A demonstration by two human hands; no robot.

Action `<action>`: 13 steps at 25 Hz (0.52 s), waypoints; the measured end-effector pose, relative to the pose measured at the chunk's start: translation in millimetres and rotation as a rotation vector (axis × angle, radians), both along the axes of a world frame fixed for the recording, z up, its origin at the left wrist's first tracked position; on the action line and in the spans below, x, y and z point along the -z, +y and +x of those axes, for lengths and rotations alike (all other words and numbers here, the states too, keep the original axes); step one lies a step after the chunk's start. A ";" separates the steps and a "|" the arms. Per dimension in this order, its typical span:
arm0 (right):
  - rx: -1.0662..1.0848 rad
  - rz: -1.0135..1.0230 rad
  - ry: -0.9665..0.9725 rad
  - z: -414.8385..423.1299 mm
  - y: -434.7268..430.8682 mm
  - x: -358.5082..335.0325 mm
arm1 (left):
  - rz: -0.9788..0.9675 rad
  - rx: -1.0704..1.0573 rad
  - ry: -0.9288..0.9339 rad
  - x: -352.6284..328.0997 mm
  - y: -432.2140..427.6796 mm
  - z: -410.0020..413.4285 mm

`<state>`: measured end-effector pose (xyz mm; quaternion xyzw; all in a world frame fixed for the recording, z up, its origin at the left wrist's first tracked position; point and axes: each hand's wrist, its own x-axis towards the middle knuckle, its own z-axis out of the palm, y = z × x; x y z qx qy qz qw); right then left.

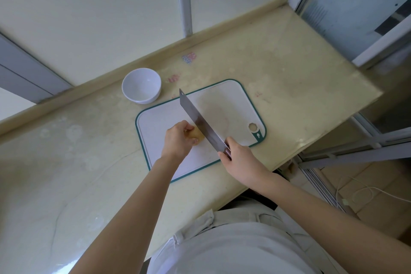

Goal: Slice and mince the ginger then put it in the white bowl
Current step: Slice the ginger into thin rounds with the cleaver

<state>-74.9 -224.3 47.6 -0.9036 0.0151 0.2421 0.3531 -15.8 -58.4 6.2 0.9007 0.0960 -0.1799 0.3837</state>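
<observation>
Pale bench (66, 151) fills my view; centre frame, on the cutting board (224, 104), my left grip (178, 140) pinches the ginger (198, 136), my right grip (240, 158) clasps the cleaver (200, 118) beside it; white bowl (141, 95) upper left.

Tan ginger (197, 136) lump on the board beneath the cleaver, empty white bowl (141, 85) upright well apart

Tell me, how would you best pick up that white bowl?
Probably by the rim of the white bowl, pinching its near wall from above. It stands upright and open on the countertop, and the raised ledge behind it crowds the far side.
</observation>
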 end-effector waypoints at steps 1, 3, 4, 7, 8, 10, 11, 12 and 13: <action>-0.005 -0.006 0.004 0.6 1.6 0.0 | 0.007 0.003 -0.003 -0.2 -0.6 -0.2; -0.018 -0.027 0.015 3.6 4.8 -1.0 | 0.035 0.027 -0.019 -0.5 -2.4 0.0; -0.026 -0.036 0.021 6.1 6.0 -1.7 | 0.047 0.039 -0.027 -0.6 -3.3 -0.2; -0.039 -0.044 0.040 14.5 9.5 -2.6 | 0.056 0.041 -0.033 0.0 -4.5 0.9; -0.038 -0.044 0.051 17.3 10.8 -2.3 | 0.063 0.045 -0.039 0.8 -4.7 0.4; -0.037 -0.038 0.075 24.2 13.7 -1.7 | 0.081 0.054 -0.058 1.7 -5.4 -2.1; -0.040 -0.036 0.084 28.1 14.7 -1.7 | 0.082 0.048 -0.061 1.1 -5.9 -2.9; -0.044 -0.033 0.091 31.7 14.8 -1.6 | 0.077 0.036 -0.056 0.2 -6.0 -3.0; -0.050 -0.028 0.097 34.6 14.8 -2.4 | 0.070 0.029 -0.051 -0.6 -5.5 -2.5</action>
